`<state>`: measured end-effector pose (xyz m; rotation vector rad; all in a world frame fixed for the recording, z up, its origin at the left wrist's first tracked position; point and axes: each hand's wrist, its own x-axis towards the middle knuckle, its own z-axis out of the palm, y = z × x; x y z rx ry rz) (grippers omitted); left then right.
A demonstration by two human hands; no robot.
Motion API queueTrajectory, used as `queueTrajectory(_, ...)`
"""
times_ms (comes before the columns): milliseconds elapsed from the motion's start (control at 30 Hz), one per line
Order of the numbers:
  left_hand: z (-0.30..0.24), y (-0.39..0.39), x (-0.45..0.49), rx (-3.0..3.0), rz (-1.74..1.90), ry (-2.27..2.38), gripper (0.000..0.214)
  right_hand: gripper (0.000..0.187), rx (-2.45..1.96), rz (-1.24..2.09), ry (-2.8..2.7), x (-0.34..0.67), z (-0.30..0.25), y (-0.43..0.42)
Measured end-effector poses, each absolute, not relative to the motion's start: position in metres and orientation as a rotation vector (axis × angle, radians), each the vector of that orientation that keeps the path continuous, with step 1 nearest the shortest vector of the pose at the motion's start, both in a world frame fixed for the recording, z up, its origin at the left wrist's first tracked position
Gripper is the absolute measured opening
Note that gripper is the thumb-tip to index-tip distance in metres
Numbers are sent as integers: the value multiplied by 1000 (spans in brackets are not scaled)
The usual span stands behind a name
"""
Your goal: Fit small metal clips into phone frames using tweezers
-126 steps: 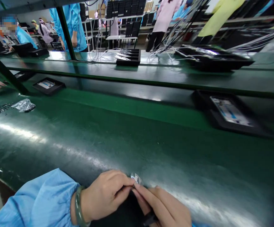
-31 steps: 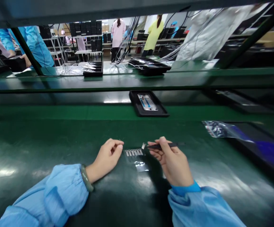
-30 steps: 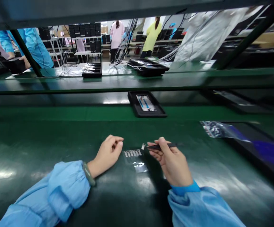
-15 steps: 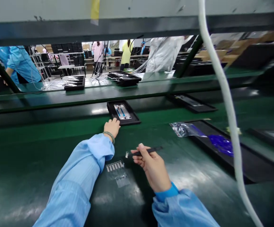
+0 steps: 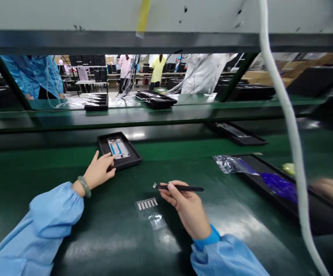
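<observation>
My left hand (image 5: 99, 172) grips the near left edge of a black tray (image 5: 105, 145) that holds a phone frame (image 5: 118, 148) with blue strips. My right hand (image 5: 185, 205) is closed on black tweezers (image 5: 180, 188), and a tiny grey part (image 5: 154, 185) sits at their tip. On the green bench between my hands lies a clear strip (image 5: 147, 203) with a row of several small grey parts.
A long black tray (image 5: 272, 199) at the right carries a clear bag (image 5: 229, 164) and blue film (image 5: 278, 184). Another person's hand (image 5: 331, 191) rests at the far right. A white cable (image 5: 289, 126) hangs in front. More trays (image 5: 237, 134) lie on the belt behind.
My left hand left the strip, reached out to the black tray and has drawn it left and nearer. My right hand kept the tweezers with the small part.
</observation>
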<state>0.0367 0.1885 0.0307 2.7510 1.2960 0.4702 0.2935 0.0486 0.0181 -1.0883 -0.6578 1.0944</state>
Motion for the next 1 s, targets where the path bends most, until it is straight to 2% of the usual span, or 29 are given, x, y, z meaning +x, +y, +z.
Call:
queueTrajectory(267, 33, 66, -54, 2737, 470, 1119, 5, 39, -1156, 1153, -740, 269, 29, 47)
queueTrajectory(567, 32, -33, -58, 2798, 495, 823, 10, 45, -1216, 1413, -950, 194, 45, 57)
queueTrajectory(733, 29, -52, -52, 2658, 361, 682, 14, 41, -1206, 1543, -1021, 157, 42, 64)
queueTrajectory(833, 44, -40, -56, 2583, 402, 659, 8, 40, -1184, 1594, -1059, 143, 38, 65)
queueTrajectory(1000, 48, -3, -70, 2486, 610, 1253, 13, 39, -1188, 1590, -1133, 134, 31, 63)
